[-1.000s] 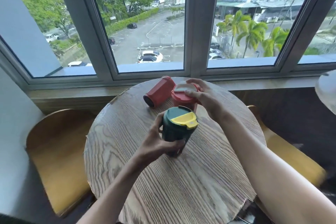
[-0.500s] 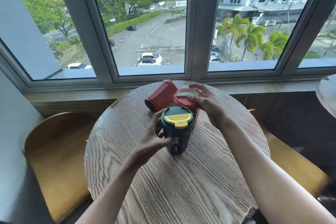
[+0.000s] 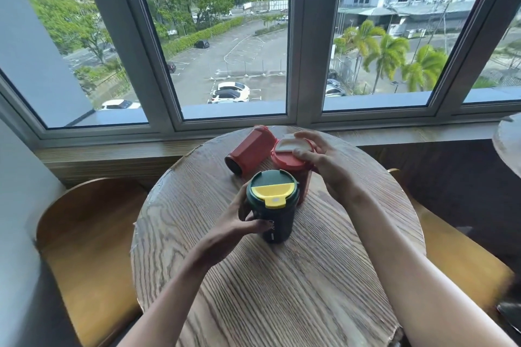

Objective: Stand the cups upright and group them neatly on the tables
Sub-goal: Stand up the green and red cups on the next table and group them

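Left chair: curved yellow-brown wooden seat (image 3: pixel 84 236), lower left of frame.
Table: round grey-grained wooden top (image 3: pixel 267 290), centre.
Left hand (image 3: pixel 236 222): clamped around the dark green cup.
Lying cup: red plastic tumbler (image 3: pixel 249 151) on its side, upper centre, contents hidden.
Green cup: dark green tumbler with yellow flip lid (image 3: pixel 272 205), upright, closed, apparently touching the red-lidded cup.
Red-lidded cup: red tumbler with white-tabbed lid (image 3: pixel 290 156), upright.
Right hand (image 3: pixel 324 160): fingers closed on that lid's rim.

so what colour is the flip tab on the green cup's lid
Yellow flip tab on the dark green cup, clearest in the head view.
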`<state>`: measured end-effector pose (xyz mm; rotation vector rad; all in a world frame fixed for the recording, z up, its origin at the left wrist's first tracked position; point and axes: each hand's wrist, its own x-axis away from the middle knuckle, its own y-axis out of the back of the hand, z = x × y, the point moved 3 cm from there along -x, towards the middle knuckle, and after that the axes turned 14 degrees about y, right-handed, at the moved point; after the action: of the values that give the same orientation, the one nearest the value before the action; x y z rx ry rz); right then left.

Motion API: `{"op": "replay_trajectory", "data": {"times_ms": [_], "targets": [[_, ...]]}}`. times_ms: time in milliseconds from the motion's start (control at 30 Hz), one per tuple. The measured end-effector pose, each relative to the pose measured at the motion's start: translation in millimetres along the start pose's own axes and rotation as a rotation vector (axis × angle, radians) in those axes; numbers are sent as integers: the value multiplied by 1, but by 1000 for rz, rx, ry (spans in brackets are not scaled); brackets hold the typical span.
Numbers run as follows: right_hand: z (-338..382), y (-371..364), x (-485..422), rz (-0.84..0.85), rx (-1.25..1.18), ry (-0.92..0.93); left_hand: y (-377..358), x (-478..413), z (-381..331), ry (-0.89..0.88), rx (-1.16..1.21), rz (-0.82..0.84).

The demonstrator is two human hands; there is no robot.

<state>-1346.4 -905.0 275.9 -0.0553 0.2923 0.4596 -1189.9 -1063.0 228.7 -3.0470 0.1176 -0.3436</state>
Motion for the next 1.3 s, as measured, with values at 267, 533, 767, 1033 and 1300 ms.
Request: {"op": "replay_trajectory", "data": {"times_ms": [267, 533, 767, 1033, 1300], "targets": [[0, 0, 3, -36, -10, 2, 44, -21, -27, -31, 206, -270], [0, -1, 5, -56, -45, -13, 66, -127, -80, 60, -776, -855], [2, 0, 6, -49, -115, -46, 76, -166, -81, 303, -842, -658], [3, -3, 6, -36, -127, -37, 65, -120, -75, -35, -585, -705], [-2, -3, 4, -53, -94, -13, 48, -72, -50, -235, -433, -719]]}}
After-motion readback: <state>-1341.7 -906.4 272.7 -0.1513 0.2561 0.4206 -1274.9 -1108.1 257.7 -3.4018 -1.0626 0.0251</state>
